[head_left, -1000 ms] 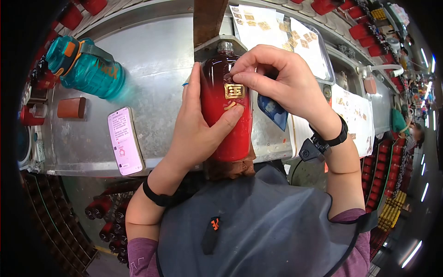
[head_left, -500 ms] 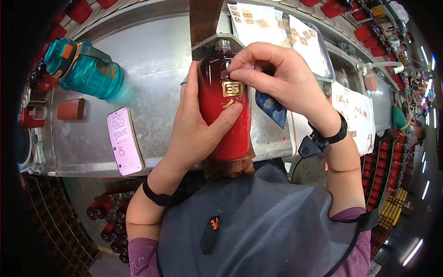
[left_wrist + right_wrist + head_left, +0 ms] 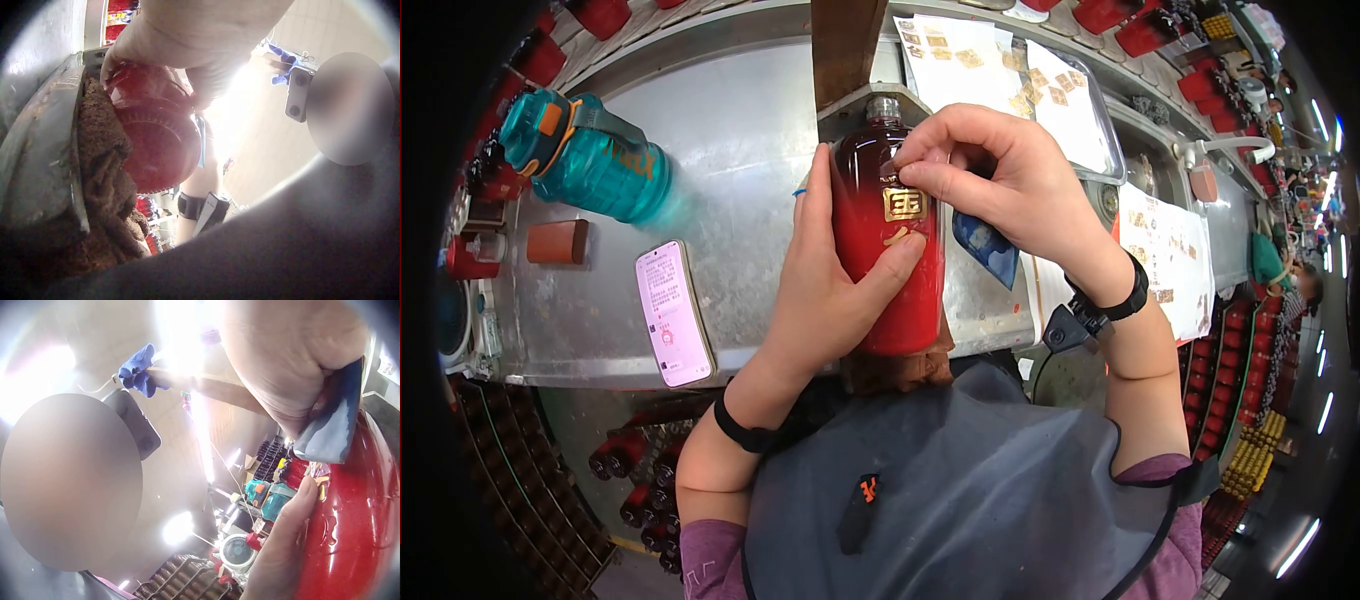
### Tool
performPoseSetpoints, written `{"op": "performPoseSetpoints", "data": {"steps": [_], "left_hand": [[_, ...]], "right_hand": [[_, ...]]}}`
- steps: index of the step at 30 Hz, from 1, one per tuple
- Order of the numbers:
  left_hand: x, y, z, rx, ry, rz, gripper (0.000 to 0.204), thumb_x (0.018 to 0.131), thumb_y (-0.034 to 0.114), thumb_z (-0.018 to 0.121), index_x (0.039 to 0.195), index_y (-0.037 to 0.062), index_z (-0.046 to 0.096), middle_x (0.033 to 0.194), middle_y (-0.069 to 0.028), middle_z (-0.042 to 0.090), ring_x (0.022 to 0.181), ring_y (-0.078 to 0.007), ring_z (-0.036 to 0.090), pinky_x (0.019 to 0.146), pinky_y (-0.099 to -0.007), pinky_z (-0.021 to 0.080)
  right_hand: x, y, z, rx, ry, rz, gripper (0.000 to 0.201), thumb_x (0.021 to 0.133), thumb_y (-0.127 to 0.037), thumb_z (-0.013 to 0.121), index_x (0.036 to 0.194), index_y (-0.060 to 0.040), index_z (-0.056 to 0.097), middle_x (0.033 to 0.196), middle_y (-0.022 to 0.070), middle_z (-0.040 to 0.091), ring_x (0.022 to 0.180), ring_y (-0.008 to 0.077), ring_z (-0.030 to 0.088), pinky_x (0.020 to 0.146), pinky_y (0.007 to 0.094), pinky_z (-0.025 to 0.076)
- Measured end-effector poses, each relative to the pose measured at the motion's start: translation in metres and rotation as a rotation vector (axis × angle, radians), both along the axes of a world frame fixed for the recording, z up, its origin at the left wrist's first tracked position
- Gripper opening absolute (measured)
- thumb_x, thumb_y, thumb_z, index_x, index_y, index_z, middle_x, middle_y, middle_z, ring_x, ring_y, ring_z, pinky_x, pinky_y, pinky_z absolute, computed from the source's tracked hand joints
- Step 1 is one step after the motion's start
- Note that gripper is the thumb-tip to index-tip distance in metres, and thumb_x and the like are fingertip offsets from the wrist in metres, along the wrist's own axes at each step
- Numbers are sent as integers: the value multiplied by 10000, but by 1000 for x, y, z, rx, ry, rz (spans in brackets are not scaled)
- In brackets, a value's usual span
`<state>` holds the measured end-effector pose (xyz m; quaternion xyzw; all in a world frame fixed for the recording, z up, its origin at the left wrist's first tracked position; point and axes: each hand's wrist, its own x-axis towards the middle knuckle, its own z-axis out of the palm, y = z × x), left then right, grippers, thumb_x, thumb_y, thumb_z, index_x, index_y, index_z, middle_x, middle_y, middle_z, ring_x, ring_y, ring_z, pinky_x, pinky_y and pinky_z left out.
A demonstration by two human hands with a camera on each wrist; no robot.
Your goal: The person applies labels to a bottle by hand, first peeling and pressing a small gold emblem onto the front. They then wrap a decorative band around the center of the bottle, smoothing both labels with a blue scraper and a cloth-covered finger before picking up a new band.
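A glossy red bottle [image 3: 900,300], dark towards its clear neck, lies on its back with the neck pointing away from the person. Gold characters stand on its front, one inside a gold frame [image 3: 905,205]. My left hand [image 3: 820,285] holds the bottle, fingers along its left side and thumb over the front below the frame. Just above the frame, the thumb and forefinger of my right hand [image 3: 1010,185] pinch together at the bottle's surface; what lies between them is too small to tell. Under that hand's curled fingers hangs a flat, pointed blue piece [image 3: 331,425].
A brown cloth [image 3: 103,137] lies under the bottle's base. To the left are a teal water bottle [image 3: 590,160], a brown block [image 3: 557,242] and a lit phone [image 3: 673,313]. White sheets with gold stickers [image 3: 970,60] lie at the back right. A brown board [image 3: 847,50] stands beyond the neck.
Both hands keep their places on the bottle. The right fingertips stay just above the gold frame, and the whole view shifts slightly.
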<state>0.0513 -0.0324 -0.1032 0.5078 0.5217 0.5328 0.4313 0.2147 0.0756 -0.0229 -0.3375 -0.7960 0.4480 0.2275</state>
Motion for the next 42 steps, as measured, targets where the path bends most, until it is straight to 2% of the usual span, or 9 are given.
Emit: {"op": "performPoseSetpoints", "data": {"steps": [8,16,22,29,35,38,40,41,42], "left_hand": [[0,0,0,-18,-19,-3,983,849,233,762,1536,-67,126,1353,-231,431,1244,-306,504,1044,-397,430],[1,-1,1,-16,-20,-6,975,857,230,758,1536,-64,123,1344,-227,437,1241,-303,507,1043,-399,432],[1,0,1,5,-78,-17,970,862,234,760,1536,-64,130,1394,-238,409,1256,-304,510,1043,-397,436],[-3,9,4,-14,-140,86,889,889,222,743,1521,-69,188,1410,-239,416,1319,-295,481,1051,-395,460],[-1,12,10,15,-160,29,790,922,154,696,1522,-43,222,1441,-221,395,1294,-268,507,1036,-376,481],[0,11,16,-17,-199,6,745,942,130,667,1524,-31,230,1451,-208,388,1280,-251,520,1023,-357,490],[-1,13,15,-22,-188,-1,725,952,124,652,1524,-27,234,1455,-202,386,1272,-244,526,1017,-347,493],[-2,14,13,-34,-222,10,711,960,127,644,1523,-27,237,1461,-201,380,1273,-243,525,1019,-344,490],[-2,15,12,-46,-256,22,698,968,129,635,1522,-27,240,1467,-200,374,1274,-241,524,1020,-341,488]], "right_hand": [[-1,0,-1,1,22,-3,97,867,-119,703,923,-40,709,712,24,632,656,98,577,636,248,485],[0,1,-6,-110,93,-3,90,882,-111,703,932,-38,723,699,-28,596,643,40,486,600,214,411],[1,1,-12,-152,156,-23,88,884,-108,706,928,-34,724,691,-35,591,644,27,481,594,209,406],[-1,-3,-13,3,131,-43,90,870,-106,719,924,-34,717,679,-23,589,629,44,505,594,226,431],[2,-5,-16,51,114,-69,170,873,-118,724,1019,-34,694,671,-16,572,636,50,517,597,223,437],[7,-2,-23,-22,215,-142,242,888,-139,723,1105,-43,673,695,-29,578,635,34,505,584,213,424],[14,3,-28,-56,223,-247,276,900,-166,726,1143,-48,667,743,-45,592,624,14,479,572,195,406],[21,5,-33,-104,216,-255,340,902,-199,736,1192,-46,648,876,-29,626,618,0,457,557,183,393],[23,3,-37,-104,220,-264,340,902,-199,736,1192,-46,648,876,-29,626,618,0,457,557,183,393]]}}
